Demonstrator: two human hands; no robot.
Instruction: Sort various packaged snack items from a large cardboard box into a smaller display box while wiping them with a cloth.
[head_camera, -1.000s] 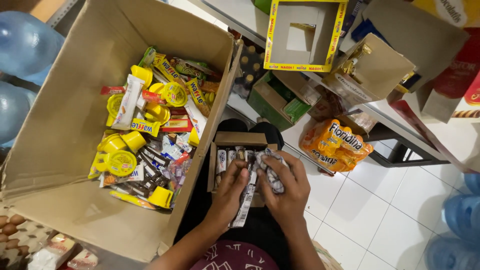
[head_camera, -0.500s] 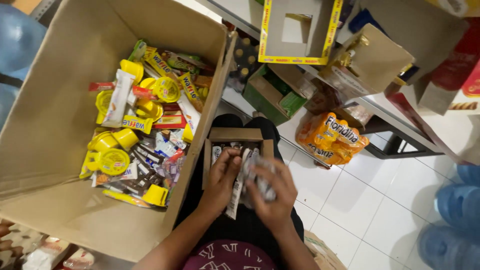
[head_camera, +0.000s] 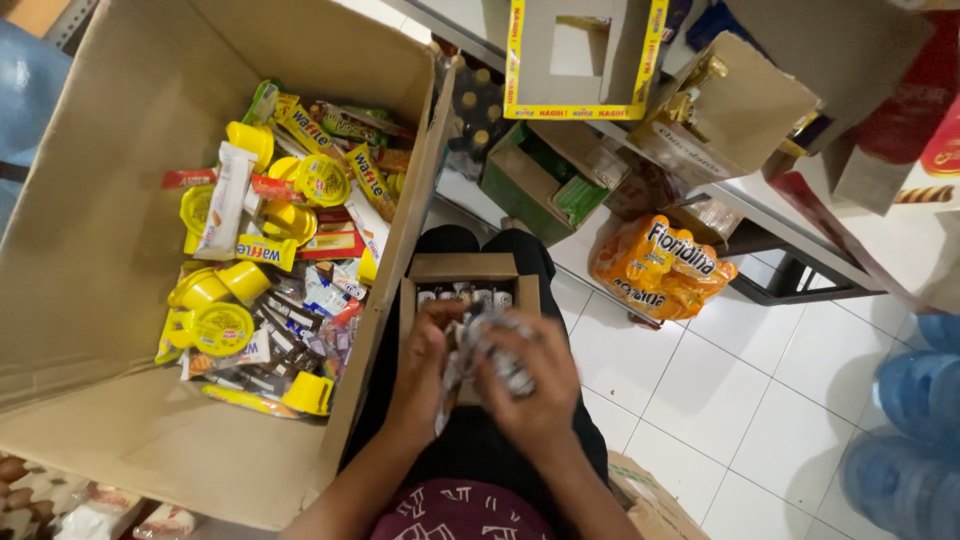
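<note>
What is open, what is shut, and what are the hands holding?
Big cardboard box: open, holding a heap of snack packets and yellow cups.
Small cardboard box: open, on the lap, packets inside.
Silvery wrapped packets: bunched, gripped by both hands.
Left hand: closed on the packets.
Right hand: closed on the packets.
Orange bag: sealed as far as shows, lying on the tiled floor.

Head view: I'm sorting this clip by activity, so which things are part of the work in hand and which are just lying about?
In hand:
- left hand and right hand, both gripping a strip of silvery wrapped sachets
- small open brown cardboard box on the lap

Lying about:
- large cardboard carton of mixed snacks
- orange plastic bag on the white tiled floor
- blue water jugs
</note>
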